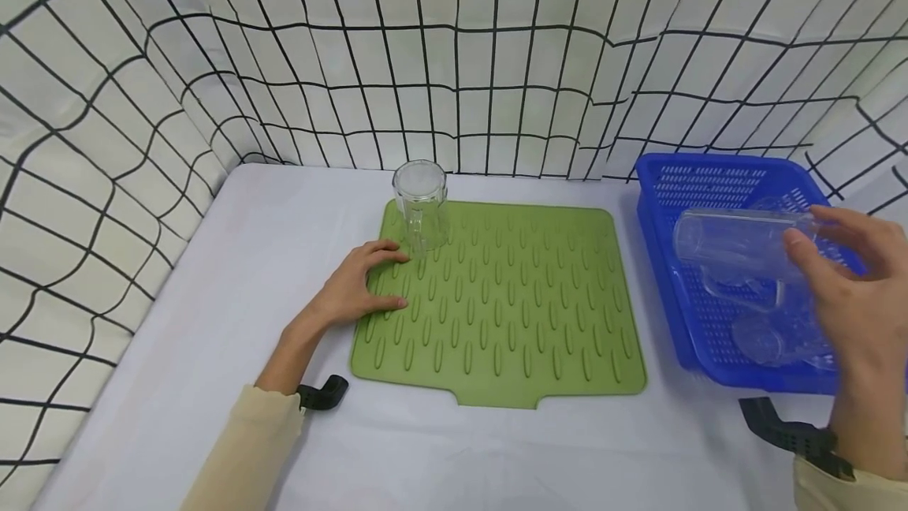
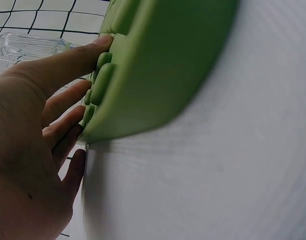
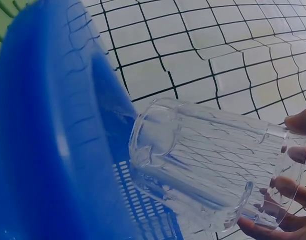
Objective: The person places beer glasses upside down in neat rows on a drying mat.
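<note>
My right hand (image 1: 861, 282) grips a clear glass mug (image 1: 738, 239) near one end and holds it tipped on its side over the blue basket (image 1: 670, 298). In the right wrist view the mug (image 3: 207, 155) shows a handle, with fingertips around its rim end. My left hand (image 1: 355, 282) rests at the left edge of the green ridged mat (image 1: 511, 298), thumb and fingers spread apart, holding nothing. Just beyond those fingers a second clear glass mug (image 1: 422, 203) stands upside down on the mat's far left corner.
Inside the basket lie more clear glass pieces (image 1: 762, 337), partly hidden by the held mug and hand. White cloth (image 1: 539, 456) covers the table. A white backdrop with a black grid (image 1: 454, 54) rises behind and at the left.
</note>
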Tool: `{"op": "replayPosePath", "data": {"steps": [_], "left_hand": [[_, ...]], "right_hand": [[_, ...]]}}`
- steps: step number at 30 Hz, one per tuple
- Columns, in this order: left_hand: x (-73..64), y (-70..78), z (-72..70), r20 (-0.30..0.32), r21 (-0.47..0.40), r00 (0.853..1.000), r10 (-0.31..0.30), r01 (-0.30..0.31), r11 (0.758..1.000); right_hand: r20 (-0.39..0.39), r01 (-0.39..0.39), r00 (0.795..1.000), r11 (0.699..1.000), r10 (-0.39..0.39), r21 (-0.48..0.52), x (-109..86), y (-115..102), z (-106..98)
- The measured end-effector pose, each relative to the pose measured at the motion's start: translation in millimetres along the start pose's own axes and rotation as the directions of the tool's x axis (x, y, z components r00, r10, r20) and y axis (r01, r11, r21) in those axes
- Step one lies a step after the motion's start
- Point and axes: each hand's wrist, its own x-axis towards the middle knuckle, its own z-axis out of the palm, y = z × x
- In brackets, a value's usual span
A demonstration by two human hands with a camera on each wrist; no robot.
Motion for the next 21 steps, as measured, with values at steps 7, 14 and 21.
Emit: {"op": "replayPosePath", "data": {"steps": [7, 14, 21], "left_hand": [[-0.2, -0.3, -0.5, 0.002, 0.004, 1.000, -0.002, 0.002, 1.000], [-0.3, -0.4, 0.2, 0.001, 0.005, 1.000, 0.002, -0.002, 1.000], [-0.6, -1.3, 0.5, -0.004, 0.014, 1.000, 0.009, -0.009, 1.000]], "right_hand": [[-0.041, 0.105, 0.994, 0.983, -0.100, 0.150, 1.2, -2, 5], [-0.058, 0.103, 0.994, 0.985, -0.096, 0.139, -1.6, -7, 11], [-0.069, 0.084, 0.995, 0.981, -0.073, 0.175, -3.9, -10, 16]]}}
